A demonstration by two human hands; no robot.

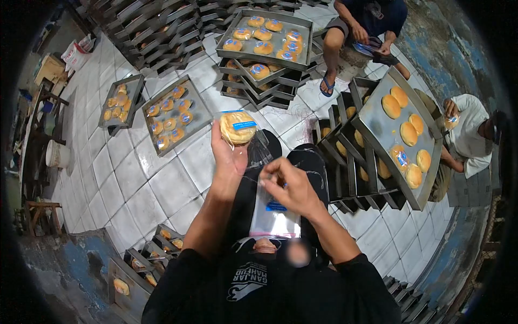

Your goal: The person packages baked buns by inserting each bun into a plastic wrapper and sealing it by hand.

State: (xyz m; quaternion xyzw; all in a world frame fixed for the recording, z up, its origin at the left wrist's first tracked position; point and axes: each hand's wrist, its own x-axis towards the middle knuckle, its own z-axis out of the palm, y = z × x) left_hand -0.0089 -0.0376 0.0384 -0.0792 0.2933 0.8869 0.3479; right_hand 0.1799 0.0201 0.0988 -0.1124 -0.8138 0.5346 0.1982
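A round bun (pixel 237 128) in a clear plastic bag with a blue label rests in my left hand (pixel 229 156), and the bag's loose end hangs toward the right. My right hand (pixel 286 186) is to the right of the bun and lower, its fingers curled together near the bag's loose end; whether they pinch any plastic is too small to tell. Below that hand, a stack of flat clear bags (pixel 276 222) with blue print lies on my lap.
Stacked metal trays of buns stand ahead (pixel 264 60) and at right (pixel 429 186). Two floor trays (pixel 202 110) (pixel 137 86) are at left, more trays (pixel 110 270) at lower left. Two people sit at upper right (pixel 372 16) and far right (pixel 467 129).
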